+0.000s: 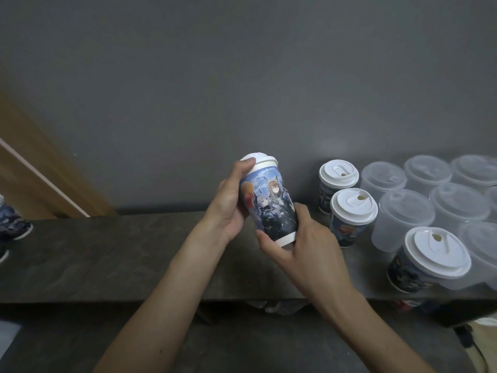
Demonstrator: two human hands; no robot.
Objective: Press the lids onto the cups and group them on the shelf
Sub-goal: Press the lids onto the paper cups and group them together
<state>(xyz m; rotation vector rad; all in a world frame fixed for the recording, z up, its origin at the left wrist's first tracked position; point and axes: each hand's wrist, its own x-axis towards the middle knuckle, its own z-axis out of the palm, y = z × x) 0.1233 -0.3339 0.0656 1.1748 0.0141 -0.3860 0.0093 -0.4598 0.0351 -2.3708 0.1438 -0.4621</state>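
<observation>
"Above the dark shelf (107,251) I'm holding the printed cup (269,208) tilted: my left hand (228,208) wraps its upper side with the thumb on the white lid (259,160), my right hand (295,243) grips the base."

"Lid seated?"

"Can't tell all round. I'd brace the base and walk my thumb around the rim, pressing evenly so the wall doesn't buckle, then stand it beside the lidded cups (352,208) at right."

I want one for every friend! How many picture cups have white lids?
4. One printed paper cup is in the left hand and right hand; three stand on the dark shelf: back cup, middle cup, front cup. The left edge may hide more.
</observation>
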